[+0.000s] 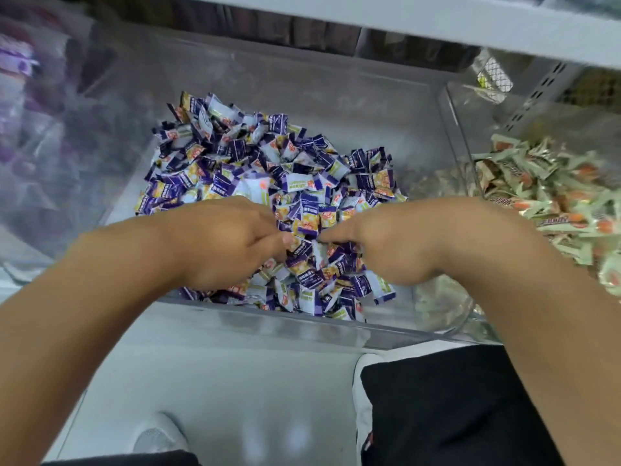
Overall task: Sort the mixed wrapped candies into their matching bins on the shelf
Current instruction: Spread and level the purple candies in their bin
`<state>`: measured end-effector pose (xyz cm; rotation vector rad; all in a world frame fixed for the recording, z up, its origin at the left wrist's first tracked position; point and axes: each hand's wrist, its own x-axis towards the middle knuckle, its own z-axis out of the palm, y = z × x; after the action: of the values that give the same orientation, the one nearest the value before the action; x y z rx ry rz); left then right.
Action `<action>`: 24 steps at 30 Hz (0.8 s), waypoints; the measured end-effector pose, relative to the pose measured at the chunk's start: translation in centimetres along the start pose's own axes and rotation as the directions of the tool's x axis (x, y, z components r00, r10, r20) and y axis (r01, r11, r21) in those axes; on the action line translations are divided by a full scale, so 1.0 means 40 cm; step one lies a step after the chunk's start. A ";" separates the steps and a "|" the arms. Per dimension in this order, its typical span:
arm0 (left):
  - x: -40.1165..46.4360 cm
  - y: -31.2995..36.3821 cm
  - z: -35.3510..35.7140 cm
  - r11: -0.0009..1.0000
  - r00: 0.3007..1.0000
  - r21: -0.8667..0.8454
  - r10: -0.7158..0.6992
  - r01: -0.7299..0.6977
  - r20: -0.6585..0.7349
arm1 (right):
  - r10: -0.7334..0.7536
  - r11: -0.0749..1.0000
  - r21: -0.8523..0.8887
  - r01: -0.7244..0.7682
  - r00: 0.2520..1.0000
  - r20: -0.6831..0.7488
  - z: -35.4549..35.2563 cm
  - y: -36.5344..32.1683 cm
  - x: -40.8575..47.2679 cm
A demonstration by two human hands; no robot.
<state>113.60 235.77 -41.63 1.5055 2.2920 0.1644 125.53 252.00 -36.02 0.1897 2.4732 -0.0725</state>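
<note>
The purple-wrapped candies (268,183) lay heaped in the clear middle bin (336,95), directly under and between both hands, the left hand (221,243) and right hand (389,243) resting curled on the pile, their grip hidden, with green-wrapped candies (551,190) in the neighbouring bin on the shelf (437,18).

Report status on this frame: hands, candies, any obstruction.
Both hands in the clear middle bin: left hand and right hand curled into the purple candies. Green candies in the next bin over. Nothing in the way.
</note>
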 end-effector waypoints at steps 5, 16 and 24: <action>-0.024 -0.052 -0.014 0.984 0.985 0.064 -0.164 0.167 -0.046 | -0.039 0.988 -0.146 0.051 0.995 0.087 0.037 -0.032 0.021; -0.002 -0.013 -0.010 0.992 0.949 -0.076 0.074 -0.102 -0.307 | 0.005 0.999 0.045 0.007 0.964 -0.265 0.000 -0.008 -0.022; 0.003 -0.029 -0.001 0.994 0.994 0.036 -0.108 0.108 0.017 | -0.104 0.946 -0.307 0.108 0.994 0.031 0.013 -0.056 0.066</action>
<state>112.54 235.41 -41.97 1.3896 2.3660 0.0799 123.41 250.03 -38.03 -0.0780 2.4405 0.2659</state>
